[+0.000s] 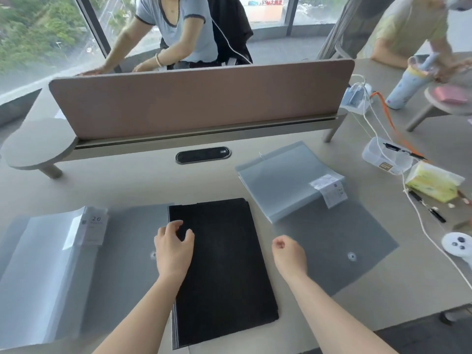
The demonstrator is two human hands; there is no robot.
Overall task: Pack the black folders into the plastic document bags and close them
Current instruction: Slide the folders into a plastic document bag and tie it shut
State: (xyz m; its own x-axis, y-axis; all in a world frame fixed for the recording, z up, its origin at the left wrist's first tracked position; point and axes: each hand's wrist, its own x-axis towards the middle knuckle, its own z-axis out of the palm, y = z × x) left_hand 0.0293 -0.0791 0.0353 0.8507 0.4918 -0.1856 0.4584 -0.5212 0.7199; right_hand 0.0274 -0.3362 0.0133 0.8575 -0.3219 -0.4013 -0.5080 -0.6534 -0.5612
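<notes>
Half-curled left hand [173,247] fingers [176,224] touch the black folders [222,264]; right hand [288,252] fingers curl inward, empty.

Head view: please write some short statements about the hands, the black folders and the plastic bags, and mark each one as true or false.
1. The left hand rests on the black folders. True.
2. The right hand holds a pen. False: its fingers are curled and it holds nothing.
3. The black folders are already inside a bag. False: they lie uncovered, outside the bags.
4. The left plastic bag carries a label with the number 20. True.
5. The stack of bags at the right stands upright. False: it lies flat on the table.
</notes>
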